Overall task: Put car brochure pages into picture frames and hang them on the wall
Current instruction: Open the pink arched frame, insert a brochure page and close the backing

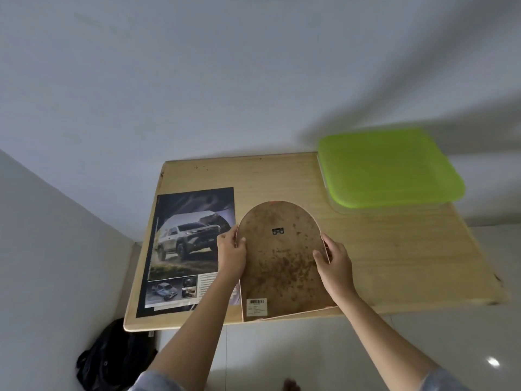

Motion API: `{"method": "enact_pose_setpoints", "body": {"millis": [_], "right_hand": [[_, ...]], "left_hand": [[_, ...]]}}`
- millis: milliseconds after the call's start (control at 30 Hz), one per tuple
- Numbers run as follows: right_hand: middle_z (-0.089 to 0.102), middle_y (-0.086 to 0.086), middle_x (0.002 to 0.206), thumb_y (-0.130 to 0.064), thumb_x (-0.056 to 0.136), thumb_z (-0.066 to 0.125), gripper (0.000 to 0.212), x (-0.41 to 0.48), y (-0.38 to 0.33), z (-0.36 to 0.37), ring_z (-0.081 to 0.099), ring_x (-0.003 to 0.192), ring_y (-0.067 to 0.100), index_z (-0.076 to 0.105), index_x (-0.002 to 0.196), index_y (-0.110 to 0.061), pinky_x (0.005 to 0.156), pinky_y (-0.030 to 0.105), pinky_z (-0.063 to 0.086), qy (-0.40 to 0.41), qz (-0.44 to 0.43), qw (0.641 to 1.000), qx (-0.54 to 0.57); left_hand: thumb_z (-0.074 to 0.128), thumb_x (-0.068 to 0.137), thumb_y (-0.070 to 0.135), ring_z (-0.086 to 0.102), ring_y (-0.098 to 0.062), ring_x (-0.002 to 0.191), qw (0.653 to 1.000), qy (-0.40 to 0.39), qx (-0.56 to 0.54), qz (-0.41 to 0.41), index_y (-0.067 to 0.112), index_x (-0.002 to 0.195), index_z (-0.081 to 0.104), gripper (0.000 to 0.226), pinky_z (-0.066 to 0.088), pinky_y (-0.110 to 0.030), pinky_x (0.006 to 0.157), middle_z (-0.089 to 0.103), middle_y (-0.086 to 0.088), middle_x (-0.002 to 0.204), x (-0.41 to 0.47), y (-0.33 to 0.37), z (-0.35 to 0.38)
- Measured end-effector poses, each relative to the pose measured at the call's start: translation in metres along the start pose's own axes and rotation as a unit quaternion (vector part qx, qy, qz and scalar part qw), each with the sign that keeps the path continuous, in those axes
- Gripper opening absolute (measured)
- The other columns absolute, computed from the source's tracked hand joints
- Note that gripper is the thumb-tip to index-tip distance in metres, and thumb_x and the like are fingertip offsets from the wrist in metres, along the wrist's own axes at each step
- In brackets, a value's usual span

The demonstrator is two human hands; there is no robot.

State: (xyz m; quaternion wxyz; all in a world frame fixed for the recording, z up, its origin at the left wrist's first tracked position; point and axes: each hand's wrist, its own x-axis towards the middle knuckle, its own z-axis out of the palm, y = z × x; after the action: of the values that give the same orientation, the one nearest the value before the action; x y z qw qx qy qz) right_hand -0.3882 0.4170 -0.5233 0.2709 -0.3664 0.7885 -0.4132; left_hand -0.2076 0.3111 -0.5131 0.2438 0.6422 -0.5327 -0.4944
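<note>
L hand (231, 253) & R hand (334, 262) pinch side edges of arched frame (282, 263), back up, on wooden surface (394, 249); truck brochure page (183, 249) beside, L.

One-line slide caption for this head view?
Both hands grip an arched brown frame back beside a truck brochure page.

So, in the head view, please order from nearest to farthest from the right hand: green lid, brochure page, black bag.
From the right hand:
1. Brochure page, to its left on the table.
2. Green lid, behind it to the right.
3. Black bag, on the floor, far left.
</note>
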Motion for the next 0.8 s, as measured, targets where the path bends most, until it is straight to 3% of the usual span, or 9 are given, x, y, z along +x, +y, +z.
{"method": "enact_pose_setpoints", "body": {"millis": [133,333,500,667,733,800], "right_hand": [[0.053,0.013,0.119,-0.006,0.088,0.058,0.046,0.001,0.006,0.0,0.049,0.105,0.012,0.047,0.133,-0.004,0.09,0.008,0.027,0.012,-0.023,0.999,-0.034],[0.057,0.013,0.121,-0.009,0.088,0.058,0.047,-0.001,0.012,0.0,0.054,0.113,0.023,0.047,0.133,-0.004,0.1,0.03,0.041,0.034,-0.047,0.996,-0.069],[0.06,0.013,0.123,-0.008,0.086,0.062,0.043,-0.001,0.013,-0.001,0.055,0.116,0.023,0.053,0.127,-0.001,0.096,0.015,0.032,0.04,-0.046,0.996,-0.072],[0.058,0.013,0.115,-0.01,0.084,0.064,0.041,0.003,0.011,-0.006,0.053,0.11,0.026,0.055,0.123,-0.001,0.095,0.023,0.036,0.024,-0.059,0.993,-0.103],[0.055,0.012,0.111,-0.008,0.086,0.061,0.039,0.009,0.003,-0.004,0.052,0.107,0.026,0.054,0.123,-0.002,0.091,0.023,0.038,0.016,-0.096,0.988,-0.12],[0.053,0.011,0.115,-0.009,0.089,0.055,0.037,0.021,-0.011,0.003,0.048,0.112,0.023,0.052,0.126,-0.003,0.091,0.02,0.035,-0.019,-0.135,0.981,-0.14]], "left_hand": [[0.048,0.095,0.019,0.046,-0.022,0.119,0.999,0.009,0.032,0.017,0.013,0.137,0.041,0.042,0.04,-0.035,0.101,0.039,-0.008,0.136,0.003,-0.002,0.008],[0.054,0.092,0.015,0.048,-0.023,0.122,0.998,-0.01,0.045,0.039,0.014,0.136,0.043,0.046,0.04,-0.04,0.105,0.046,-0.005,0.136,0.004,-0.006,0.007],[0.059,0.089,0.014,0.041,-0.022,0.128,0.995,-0.03,0.082,0.052,0.015,0.139,0.036,0.055,0.036,-0.04,0.108,0.038,-0.005,0.142,-0.001,-0.011,0.006],[0.062,0.086,0.032,0.031,-0.021,0.132,0.985,0.011,0.129,0.115,0.015,0.139,0.034,0.062,0.029,-0.037,0.11,0.032,-0.002,0.144,-0.042,-0.029,-0.001],[0.063,0.08,0.049,0.023,-0.02,0.137,0.978,-0.001,0.15,0.142,0.016,0.142,0.028,0.078,0.026,-0.04,0.113,0.026,-0.002,0.149,-0.06,-0.042,-0.007],[0.053,0.07,0.071,0.005,-0.013,0.143,0.968,-0.047,0.195,0.153,0.02,0.147,0.012,0.101,0.014,-0.039,0.116,0.01,0.005,0.155,-0.072,-0.055,-0.013]]}}
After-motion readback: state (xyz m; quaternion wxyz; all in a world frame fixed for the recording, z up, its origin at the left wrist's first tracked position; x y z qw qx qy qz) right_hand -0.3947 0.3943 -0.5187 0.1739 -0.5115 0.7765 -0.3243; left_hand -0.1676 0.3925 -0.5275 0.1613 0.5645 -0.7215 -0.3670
